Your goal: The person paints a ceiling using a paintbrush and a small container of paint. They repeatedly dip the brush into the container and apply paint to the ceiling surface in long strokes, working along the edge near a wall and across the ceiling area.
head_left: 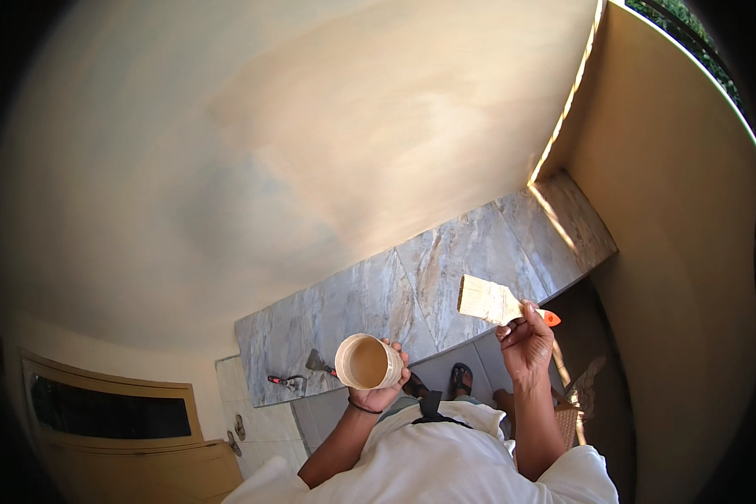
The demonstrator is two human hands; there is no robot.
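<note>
My left hand is wrapped round a round, pale tub whose open top faces up. Its inside looks beige-brown; I cannot tell how full it is. In my right hand is a wide, flat paintbrush, pinched near its red-tipped handle. Pale paint coats the brush, and its bristles point left, above the marble-patterned ledge. The brush touches neither the tub nor the wall. That wall is beige with cloudy, uneven patches.
Grey marbled slabs top the ledge along the wall's foot. On its left end lie a scraper and a small red-handled tool. A side wall rises at right. A brown door or cabinet with a dark panel stands lower left.
</note>
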